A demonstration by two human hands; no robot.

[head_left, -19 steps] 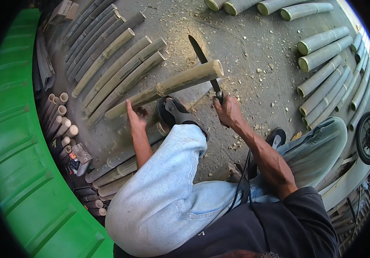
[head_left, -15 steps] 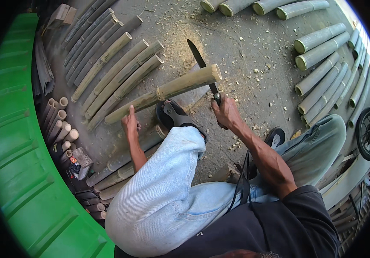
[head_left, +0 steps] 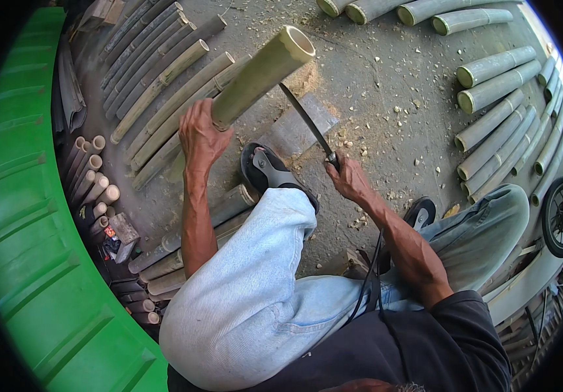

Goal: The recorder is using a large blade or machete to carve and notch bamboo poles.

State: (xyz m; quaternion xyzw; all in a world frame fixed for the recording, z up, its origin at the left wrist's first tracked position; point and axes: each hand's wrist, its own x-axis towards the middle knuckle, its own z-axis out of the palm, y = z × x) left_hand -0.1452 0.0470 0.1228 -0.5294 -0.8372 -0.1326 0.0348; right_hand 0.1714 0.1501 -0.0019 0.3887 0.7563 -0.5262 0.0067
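My left hand point(head_left: 200, 136) is wrapped round a bamboo pole point(head_left: 263, 73), lifted off the floor and tilted so its hollow far end points up and to the right. In my right hand point(head_left: 349, 178) is the handle of a machete point(head_left: 306, 119). Its long dark blade slants up and left, with the tip reaching just below the raised pole; whether they touch I cannot tell. Under the blade a flat grey slab point(head_left: 285, 136) lies on the floor. My sandalled foot point(head_left: 270, 171) rests beside the slab's near edge.
Bamboo poles point(head_left: 164, 81) lie in rows at the left, with more bamboo pieces point(head_left: 497, 68) at the right and far side. Short bamboo lengths point(head_left: 88, 170) are stacked beside a green ribbed panel point(head_left: 30, 215). Wood chips litter the floor. A small wheel point(head_left: 559, 215) stands at far right.
The bamboo pole has risen and tilted up at its far end. My left hand has moved up and now grips round it. The machete has dropped slightly, its blade leaning further left.
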